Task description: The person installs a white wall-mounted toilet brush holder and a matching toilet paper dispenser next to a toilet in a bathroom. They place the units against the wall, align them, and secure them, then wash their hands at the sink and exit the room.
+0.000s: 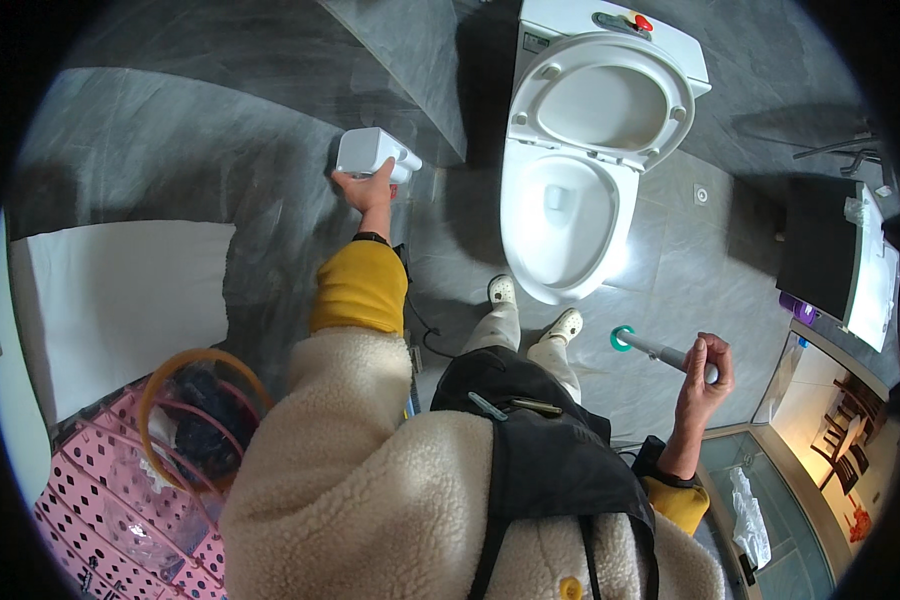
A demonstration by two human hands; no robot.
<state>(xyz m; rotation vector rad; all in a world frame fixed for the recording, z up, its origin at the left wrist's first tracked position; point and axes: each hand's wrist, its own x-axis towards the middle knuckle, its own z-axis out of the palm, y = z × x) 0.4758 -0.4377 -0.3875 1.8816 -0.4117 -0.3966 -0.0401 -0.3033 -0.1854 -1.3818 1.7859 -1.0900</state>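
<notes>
My left hand (368, 187) reaches out to the far left, its fingers wrapped round a white plastic holder (362, 150) with a rounded tube on its right side. The holder is against the grey tiles; whether it is fixed there I cannot tell. Something small and red shows just under that hand. On the right, my right hand (708, 366) grips the end of a toilet brush handle (660, 352), pale grey with a green ring at its far tip. That tip points left, toward my feet. Ahead stands a white toilet (560, 222), its lid and seat raised.
A pink perforated basket (120, 510) with bags inside and an orange hoop (148, 405) are at the lower left, below a white sheet (120, 300). At right are a dark cabinet (818, 250) and a glass-panelled door (785, 520). A floor drain (701, 194) lies right of the toilet.
</notes>
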